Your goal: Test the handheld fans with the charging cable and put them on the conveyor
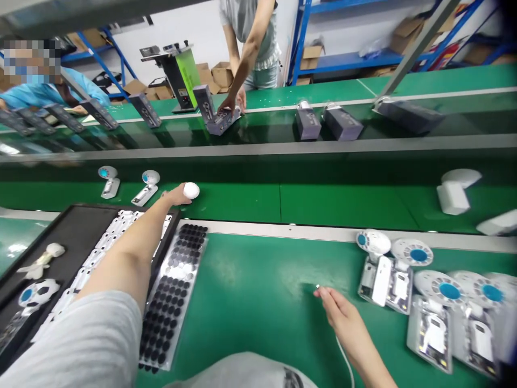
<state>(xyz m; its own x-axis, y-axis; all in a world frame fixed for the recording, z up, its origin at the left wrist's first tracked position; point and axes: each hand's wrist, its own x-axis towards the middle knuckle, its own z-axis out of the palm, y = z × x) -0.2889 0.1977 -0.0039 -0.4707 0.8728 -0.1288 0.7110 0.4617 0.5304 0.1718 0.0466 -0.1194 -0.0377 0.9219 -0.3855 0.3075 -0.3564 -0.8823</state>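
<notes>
Nearest, at lower right of the frame, our right hand (337, 308) pinches a tiny part, too small to identify, over the green bench (258, 291). Farther, at centre left past the sheet of black pads (172, 296), our left hand (177, 195) curls its fingers around a white round unit (191, 190) on the belt (323, 202); it looks light, smooth, rigid plastic, best gripped around its sides.

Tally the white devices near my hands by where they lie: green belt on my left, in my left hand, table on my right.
On the green belt, set down: 2 white devices
In the left hand: 1 white device
On the table, beyond the right hand: about 5 in a pile of white devices, overlapping, so the count is rough
Total: about 8
</notes>
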